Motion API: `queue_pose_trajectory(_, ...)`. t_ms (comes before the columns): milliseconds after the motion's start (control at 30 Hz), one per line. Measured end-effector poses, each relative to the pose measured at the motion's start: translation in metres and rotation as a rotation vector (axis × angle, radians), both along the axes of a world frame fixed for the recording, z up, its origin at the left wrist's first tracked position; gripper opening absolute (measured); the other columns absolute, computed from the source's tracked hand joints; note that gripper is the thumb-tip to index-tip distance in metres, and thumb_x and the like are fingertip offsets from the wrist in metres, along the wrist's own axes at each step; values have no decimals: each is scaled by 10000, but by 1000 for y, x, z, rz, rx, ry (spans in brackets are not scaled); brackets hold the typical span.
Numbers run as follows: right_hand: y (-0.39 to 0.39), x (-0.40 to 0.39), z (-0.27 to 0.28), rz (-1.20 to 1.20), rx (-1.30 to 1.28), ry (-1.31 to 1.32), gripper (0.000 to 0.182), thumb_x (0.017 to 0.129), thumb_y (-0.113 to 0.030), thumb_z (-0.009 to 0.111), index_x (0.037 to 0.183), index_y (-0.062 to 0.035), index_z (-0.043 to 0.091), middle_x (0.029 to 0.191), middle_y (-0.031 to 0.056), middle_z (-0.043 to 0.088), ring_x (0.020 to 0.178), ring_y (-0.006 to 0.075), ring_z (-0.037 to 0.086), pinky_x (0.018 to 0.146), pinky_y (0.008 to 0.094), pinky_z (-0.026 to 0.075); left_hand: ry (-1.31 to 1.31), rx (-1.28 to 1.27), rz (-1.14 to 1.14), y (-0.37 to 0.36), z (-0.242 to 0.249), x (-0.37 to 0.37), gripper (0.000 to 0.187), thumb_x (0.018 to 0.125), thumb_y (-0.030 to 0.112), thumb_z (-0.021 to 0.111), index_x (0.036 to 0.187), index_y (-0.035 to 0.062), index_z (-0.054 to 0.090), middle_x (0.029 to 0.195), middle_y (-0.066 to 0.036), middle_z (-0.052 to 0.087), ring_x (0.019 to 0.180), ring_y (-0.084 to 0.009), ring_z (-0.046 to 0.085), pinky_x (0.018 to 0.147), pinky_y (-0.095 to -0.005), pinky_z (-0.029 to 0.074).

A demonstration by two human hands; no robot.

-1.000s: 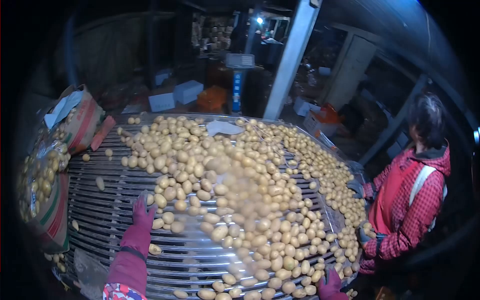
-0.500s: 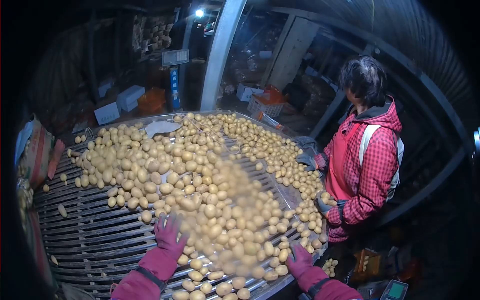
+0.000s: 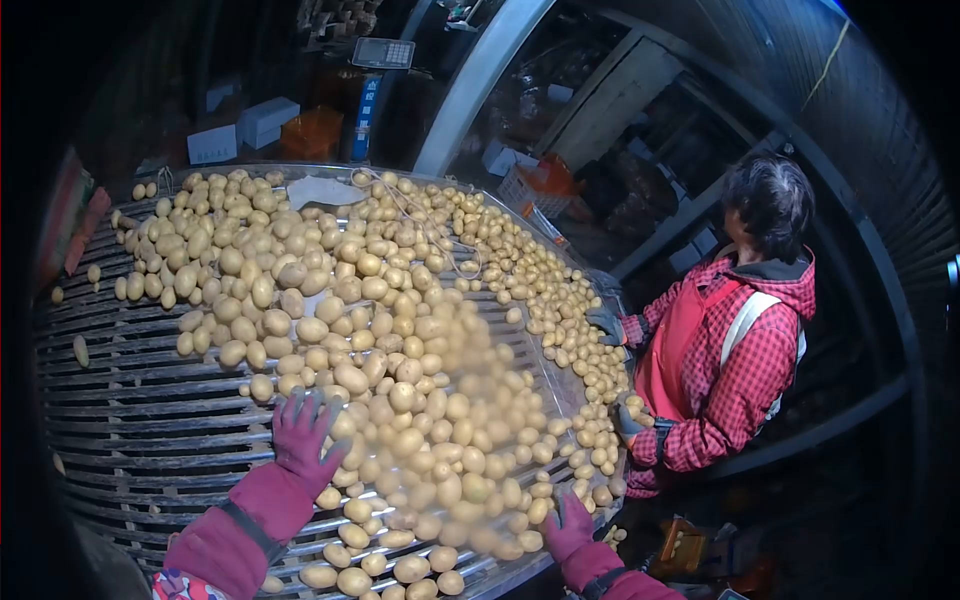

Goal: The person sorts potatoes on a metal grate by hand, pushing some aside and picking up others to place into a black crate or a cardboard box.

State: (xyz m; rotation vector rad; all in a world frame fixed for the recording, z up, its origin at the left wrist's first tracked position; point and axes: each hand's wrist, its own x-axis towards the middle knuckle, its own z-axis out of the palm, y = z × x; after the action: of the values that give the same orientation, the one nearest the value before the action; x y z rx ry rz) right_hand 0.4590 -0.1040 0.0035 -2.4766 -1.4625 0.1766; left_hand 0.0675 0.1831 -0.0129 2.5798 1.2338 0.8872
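A broad heap of yellow potatoes (image 3: 400, 330) covers much of a slatted sorting table (image 3: 150, 400). My left hand (image 3: 303, 440), in a purple glove with grey fingertips, lies with fingers spread at the near left edge of the heap, touching potatoes. Along the table's right rim, my right hand (image 3: 568, 525) is in a matching glove, its fingers apart beside the potatoes there. Neither hand grips a potato that I can see. A blurred patch hides part of the heap's middle.
Across the right rim stands a person in a red checked jacket (image 3: 740, 340), gloved hands at the potatoes. A torn piece of paper (image 3: 325, 191) and a string (image 3: 420, 222) lie on the heap. Beyond are a metal post (image 3: 480, 90), a scale display (image 3: 383, 53) and an orange crate (image 3: 318, 133).
The view has tilted down and turned, so the table sits higher and further left. My left hand remains spread at the heap's edge; my right stays by the rim.
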Motion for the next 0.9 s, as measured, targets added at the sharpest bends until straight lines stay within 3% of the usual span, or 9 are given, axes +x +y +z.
queue_pose_trajectory(267,2,-2,10,72,27,-61,596,789,-285,701,1283,14,554,1330,270,539,1157,435,563,1002,486,450,-3,-79,1,1,2,0,666,792,410,684,1388,155,532,1356,-184,467,1311,-427,358,1079,-629,235)
queue_pose_trajectory(433,-2,1,4,63,18,-59,606,783,-297,706,1283,10,551,1314,276,545,1157,436,562,998,486,452,-20,-107,-7,1,4,0,669,792,404,684,1392,151,528,1354,-186,459,1322,-429,341,1076,-641,225)
queue_pose_trajectory(500,0,1,6,55,11,-70,614,780,-300,709,1286,7,548,1312,278,545,1156,436,562,997,486,453,45,-110,-11,0,7,-1,695,775,363,696,1394,105,512,1390,-208,435,1338,-434,338,1093,-621,246)
queue_pose_trajectory(567,1,0,10,33,-4,14,623,776,-305,710,1290,5,544,1321,279,537,1171,438,551,1001,486,449,46,-98,-16,1,6,-1,695,776,363,696,1395,105,511,1387,-209,434,1338,-436,338,1093,-621,245)
queue_pose_trajectory(900,4,2,15,125,-1,-80,618,789,-292,698,1304,3,525,1325,270,528,1153,444,548,988,499,448,59,-77,-9,2,0,-2,694,796,355,682,1416,108,490,1392,-211,420,1339,-444,336,1096,-632,237)
